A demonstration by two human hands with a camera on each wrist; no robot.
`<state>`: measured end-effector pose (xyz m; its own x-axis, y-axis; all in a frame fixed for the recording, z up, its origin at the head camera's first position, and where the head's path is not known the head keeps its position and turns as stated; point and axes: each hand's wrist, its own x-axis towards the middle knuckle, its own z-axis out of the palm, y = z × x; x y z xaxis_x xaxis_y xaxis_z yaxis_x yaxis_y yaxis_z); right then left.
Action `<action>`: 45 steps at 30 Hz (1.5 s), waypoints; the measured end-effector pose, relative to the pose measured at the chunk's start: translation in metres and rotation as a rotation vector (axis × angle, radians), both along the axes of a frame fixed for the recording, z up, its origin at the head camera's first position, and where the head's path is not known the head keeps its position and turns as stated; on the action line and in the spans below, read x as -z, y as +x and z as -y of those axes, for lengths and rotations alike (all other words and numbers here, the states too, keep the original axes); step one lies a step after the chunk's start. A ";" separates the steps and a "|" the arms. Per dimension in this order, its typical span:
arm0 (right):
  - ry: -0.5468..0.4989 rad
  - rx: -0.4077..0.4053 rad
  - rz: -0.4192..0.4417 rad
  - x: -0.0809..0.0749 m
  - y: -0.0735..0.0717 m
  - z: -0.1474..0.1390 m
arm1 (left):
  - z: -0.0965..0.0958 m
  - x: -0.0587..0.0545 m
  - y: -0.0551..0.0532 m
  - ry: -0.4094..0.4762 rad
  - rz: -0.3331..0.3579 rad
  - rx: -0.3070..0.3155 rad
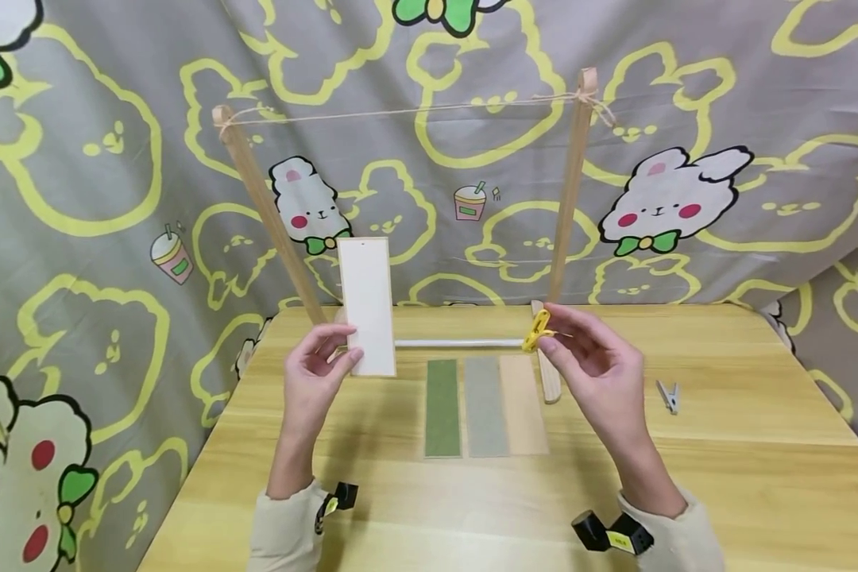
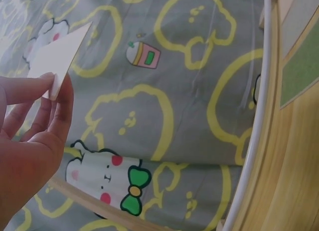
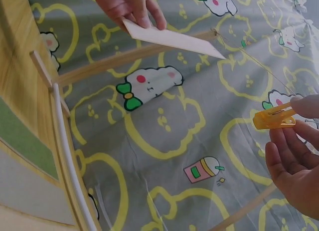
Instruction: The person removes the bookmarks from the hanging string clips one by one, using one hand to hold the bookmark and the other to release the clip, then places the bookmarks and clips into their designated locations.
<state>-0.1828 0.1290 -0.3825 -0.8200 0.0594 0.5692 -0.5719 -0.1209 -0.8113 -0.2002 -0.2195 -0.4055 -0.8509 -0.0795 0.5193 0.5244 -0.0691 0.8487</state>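
Note:
My left hand (image 1: 318, 369) pinches the lower left edge of a white rectangular card (image 1: 368, 298), held upright above the table, with a small hole near its top. In my right hand (image 1: 604, 361), thumb and fingers pinch a yellow clothespin (image 1: 537, 331). The right wrist view shows this yellow clothespin (image 3: 274, 117) between thumb and fingertips, apart from the card (image 3: 174, 40). Behind both hands stands a wooden frame, its left post (image 1: 272, 214) and right post (image 1: 572, 191) joined at the top by a thin string (image 1: 400, 111). Nothing hangs on the string.
Green (image 1: 442, 409), grey (image 1: 486, 405) and beige (image 1: 524, 405) cards lie side by side on the wooden table (image 1: 743, 477). A grey clothespin (image 1: 668, 396) lies to the right. Low across the frame runs a white rod (image 1: 457, 343). A patterned curtain (image 1: 400, 191) hangs behind.

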 end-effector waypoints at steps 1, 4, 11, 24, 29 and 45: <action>0.010 -0.003 0.004 0.000 0.000 0.000 | 0.000 0.000 0.001 0.000 0.003 -0.002; 0.042 -0.004 0.010 -0.002 0.001 -0.004 | -0.002 0.001 0.002 -0.009 0.009 -0.006; 0.086 0.040 -0.039 -0.003 -0.002 -0.023 | -0.008 0.003 0.000 -0.043 0.032 0.004; 0.144 0.336 0.060 -0.004 -0.005 -0.084 | -0.012 0.029 0.002 -0.105 0.152 0.003; 0.096 0.385 0.102 -0.007 -0.004 -0.103 | -0.010 0.036 0.009 -0.123 0.186 -0.020; 0.210 0.495 0.263 0.011 -0.014 -0.118 | 0.008 0.064 0.018 -0.154 0.247 -0.053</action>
